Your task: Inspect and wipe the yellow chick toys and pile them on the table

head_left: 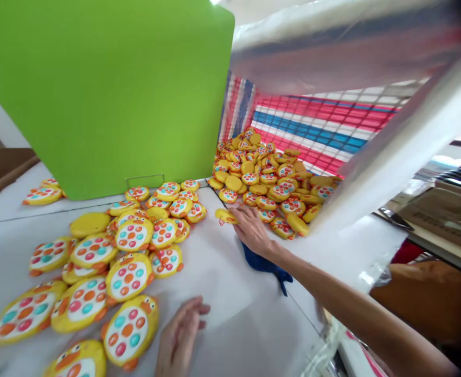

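My right hand [253, 229] reaches to the mouth of the heap and pinches a yellow duck toy [224, 215] at its fingertips. My left hand [181, 335] hovers low in the view, fingers loosely stretched and apart, with nothing in it. Close beside it lies a duck toy [131, 331] with a white belly of coloured round bumps. More such duck toys [130, 277] are spread and partly stacked on the white table [222, 272] to the left. Behind my right hand is a big heap of them [254, 175].
A large green board [108, 94] stands upright behind the spread toys, near a small wire stand [144, 178]. Striped sheeting [312, 128] and a plastic-wrapped frame [395, 141] enclose the heap. Dark blue cloth [259, 260] lies under my right wrist. A cardboard box [2, 170] sits far left.
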Tool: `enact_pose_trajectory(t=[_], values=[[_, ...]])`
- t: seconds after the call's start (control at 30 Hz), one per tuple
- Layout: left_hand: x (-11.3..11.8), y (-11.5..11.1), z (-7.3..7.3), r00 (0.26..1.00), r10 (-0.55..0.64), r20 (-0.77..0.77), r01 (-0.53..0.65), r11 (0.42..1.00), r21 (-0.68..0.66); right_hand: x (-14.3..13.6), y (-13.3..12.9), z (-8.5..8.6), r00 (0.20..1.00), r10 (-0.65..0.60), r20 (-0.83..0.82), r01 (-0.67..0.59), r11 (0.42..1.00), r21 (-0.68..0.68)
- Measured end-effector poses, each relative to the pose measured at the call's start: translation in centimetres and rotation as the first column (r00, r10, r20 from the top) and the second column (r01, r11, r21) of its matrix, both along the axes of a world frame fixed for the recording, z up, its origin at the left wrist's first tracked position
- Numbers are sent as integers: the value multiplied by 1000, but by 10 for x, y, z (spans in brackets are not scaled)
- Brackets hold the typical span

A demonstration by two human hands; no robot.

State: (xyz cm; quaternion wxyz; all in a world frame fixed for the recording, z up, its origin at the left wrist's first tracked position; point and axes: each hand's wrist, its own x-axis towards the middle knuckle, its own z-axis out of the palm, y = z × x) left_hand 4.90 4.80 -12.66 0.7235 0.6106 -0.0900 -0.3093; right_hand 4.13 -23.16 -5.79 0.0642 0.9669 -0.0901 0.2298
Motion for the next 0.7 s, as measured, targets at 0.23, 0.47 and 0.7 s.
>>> enact_pose_trajectory(t=[0.23, 0.47, 0.7], values=[[18, 12, 28, 701, -284, -654, -148, 840, -523, -55, 119, 14, 884, 446, -143, -441, 895, 66], [15, 17, 48, 690, -168, -704, -257, 852, -456, -90, 8, -37, 930, -252, -266, 304, 936, 176], [14, 15, 48, 713, -117, -691, -261, 871, -416, -75, 66, -9, 992, -127, 10, 107, 878, 467]])
